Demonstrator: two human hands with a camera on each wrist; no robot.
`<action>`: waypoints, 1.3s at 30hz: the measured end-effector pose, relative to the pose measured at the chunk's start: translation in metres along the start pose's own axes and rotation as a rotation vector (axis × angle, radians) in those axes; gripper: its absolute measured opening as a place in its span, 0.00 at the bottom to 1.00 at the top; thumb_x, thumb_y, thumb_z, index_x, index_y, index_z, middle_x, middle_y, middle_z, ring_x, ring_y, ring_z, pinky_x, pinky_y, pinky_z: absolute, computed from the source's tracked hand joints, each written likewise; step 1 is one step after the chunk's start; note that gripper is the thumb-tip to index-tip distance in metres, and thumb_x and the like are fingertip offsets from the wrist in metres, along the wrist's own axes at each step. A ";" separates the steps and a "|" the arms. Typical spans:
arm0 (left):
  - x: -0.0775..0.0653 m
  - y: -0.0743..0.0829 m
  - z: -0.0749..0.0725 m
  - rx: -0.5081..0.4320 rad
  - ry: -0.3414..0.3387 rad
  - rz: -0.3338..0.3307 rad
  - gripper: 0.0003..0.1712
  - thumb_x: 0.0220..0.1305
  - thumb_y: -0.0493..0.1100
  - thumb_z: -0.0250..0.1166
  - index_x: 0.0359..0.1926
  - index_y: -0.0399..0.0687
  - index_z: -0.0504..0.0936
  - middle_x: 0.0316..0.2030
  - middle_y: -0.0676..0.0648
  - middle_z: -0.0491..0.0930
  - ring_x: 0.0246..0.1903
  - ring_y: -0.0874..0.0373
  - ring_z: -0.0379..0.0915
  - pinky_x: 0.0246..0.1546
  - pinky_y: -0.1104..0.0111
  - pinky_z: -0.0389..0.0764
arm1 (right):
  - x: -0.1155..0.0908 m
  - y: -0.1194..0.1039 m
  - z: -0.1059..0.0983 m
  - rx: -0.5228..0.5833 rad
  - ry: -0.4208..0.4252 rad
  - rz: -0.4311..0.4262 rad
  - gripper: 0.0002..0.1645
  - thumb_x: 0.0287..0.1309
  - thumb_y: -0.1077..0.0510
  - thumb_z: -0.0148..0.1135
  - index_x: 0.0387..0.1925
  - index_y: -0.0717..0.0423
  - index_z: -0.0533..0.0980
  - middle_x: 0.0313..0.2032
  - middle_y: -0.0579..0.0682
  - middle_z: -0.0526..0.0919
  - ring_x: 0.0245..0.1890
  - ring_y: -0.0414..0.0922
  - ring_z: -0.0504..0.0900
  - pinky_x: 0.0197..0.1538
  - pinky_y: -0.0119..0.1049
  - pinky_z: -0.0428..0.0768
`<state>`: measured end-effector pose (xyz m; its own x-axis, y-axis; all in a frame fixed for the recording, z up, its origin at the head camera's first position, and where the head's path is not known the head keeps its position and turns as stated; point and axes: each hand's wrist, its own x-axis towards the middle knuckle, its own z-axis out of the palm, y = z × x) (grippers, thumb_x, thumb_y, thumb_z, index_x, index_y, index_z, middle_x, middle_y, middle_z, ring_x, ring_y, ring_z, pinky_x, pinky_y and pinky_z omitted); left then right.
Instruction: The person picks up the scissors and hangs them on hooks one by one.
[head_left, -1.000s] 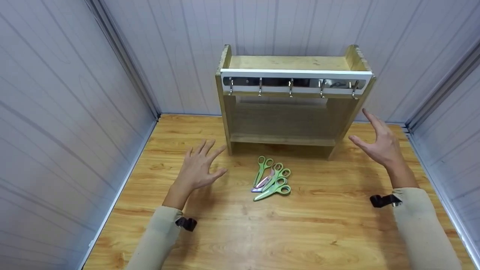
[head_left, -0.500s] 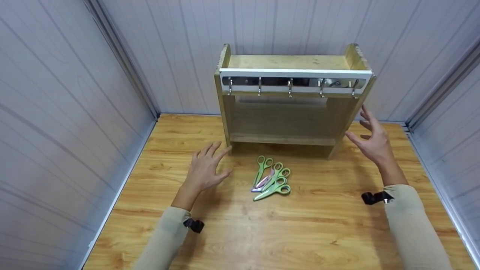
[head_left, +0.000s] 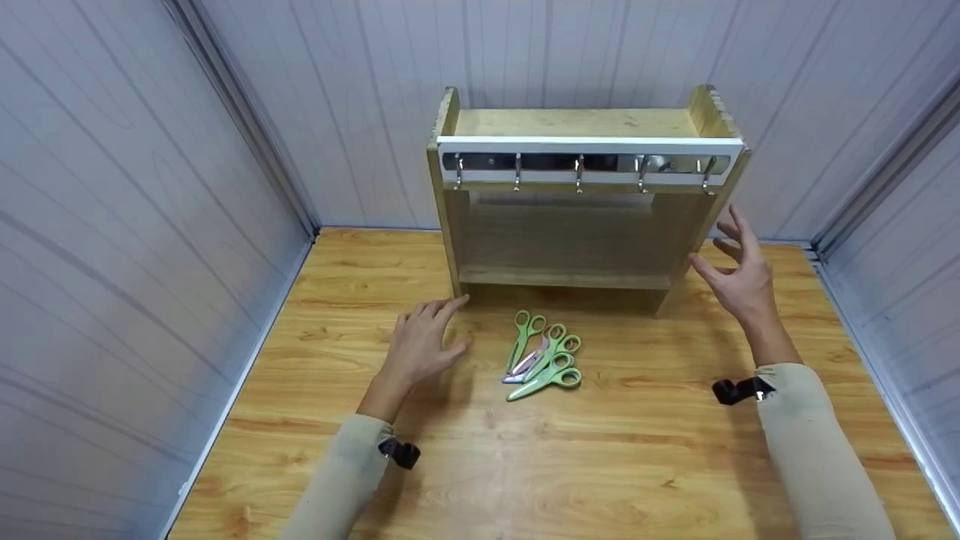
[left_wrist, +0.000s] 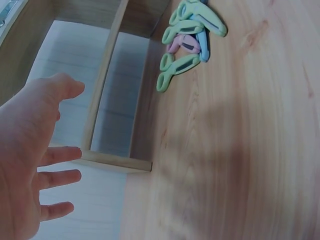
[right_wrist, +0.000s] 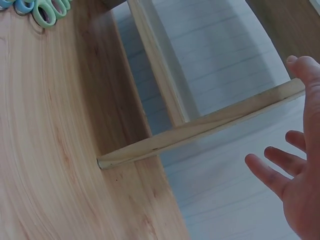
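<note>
A wooden rack [head_left: 564, 277] stands upright on the table, with a white strip of metal hooks [head_left: 579, 172] across its upper front. My left hand [head_left: 424, 341] is at the rack's lower left side, fingers spread and holding nothing; its fingertips overlap the left side panel in the head view. My right hand [head_left: 739, 281] is beside the right side panel [right_wrist: 200, 125], thumb at its front edge and fingers slightly bent behind, holding nothing. Several pairs of scissors [head_left: 551, 376] lie in a pile in front of the rack, mostly green, with pink and purple-blue ones partly hidden underneath.
The wood-patterned table [head_left: 570, 465] is enclosed by a ribbed back wall [head_left: 375, 112] and by side walls at left [head_left: 135, 262] and right [head_left: 900, 285]. The rack stands close to the back wall.
Both hands have moved inward to the rack's sides, the left one rightward and the right one leftward. The right fingers have bent a little more. Rack and scissors stay in place.
</note>
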<state>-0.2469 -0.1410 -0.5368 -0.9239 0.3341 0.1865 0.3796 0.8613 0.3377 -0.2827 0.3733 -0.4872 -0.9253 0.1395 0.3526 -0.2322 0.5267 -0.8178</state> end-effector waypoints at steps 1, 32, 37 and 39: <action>0.001 0.001 0.001 -0.009 -0.003 -0.006 0.42 0.74 0.58 0.72 0.84 0.60 0.71 0.74 0.36 0.81 0.73 0.32 0.76 0.67 0.34 0.77 | 0.000 0.000 0.001 0.004 0.003 0.005 0.59 0.75 0.58 0.73 0.93 0.42 0.49 0.84 0.64 0.68 0.80 0.71 0.74 0.53 0.10 0.76; 0.015 0.021 0.040 -0.157 0.047 -0.006 0.34 0.73 0.56 0.71 0.76 0.55 0.80 0.63 0.37 0.89 0.65 0.36 0.81 0.57 0.42 0.80 | 0.017 -0.002 0.025 0.111 0.011 0.042 0.59 0.75 0.54 0.73 0.93 0.40 0.47 0.83 0.62 0.70 0.78 0.66 0.76 0.57 0.16 0.79; 0.016 0.023 0.044 -0.175 0.043 -0.015 0.34 0.72 0.55 0.72 0.75 0.54 0.80 0.63 0.36 0.89 0.65 0.35 0.81 0.58 0.42 0.79 | 0.016 -0.004 0.029 0.105 0.011 0.048 0.58 0.75 0.56 0.73 0.93 0.41 0.48 0.84 0.58 0.68 0.78 0.63 0.76 0.68 0.30 0.83; 0.016 0.024 0.046 -0.183 0.046 -0.014 0.34 0.72 0.54 0.72 0.75 0.53 0.81 0.62 0.36 0.89 0.64 0.35 0.82 0.57 0.41 0.79 | 0.017 -0.005 0.030 0.108 0.017 0.044 0.58 0.74 0.57 0.73 0.92 0.42 0.50 0.84 0.57 0.68 0.78 0.62 0.77 0.72 0.36 0.82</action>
<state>-0.2552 -0.0976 -0.5679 -0.9276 0.3013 0.2210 0.3731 0.7803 0.5019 -0.3059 0.3478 -0.4912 -0.9303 0.1757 0.3221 -0.2229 0.4267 -0.8765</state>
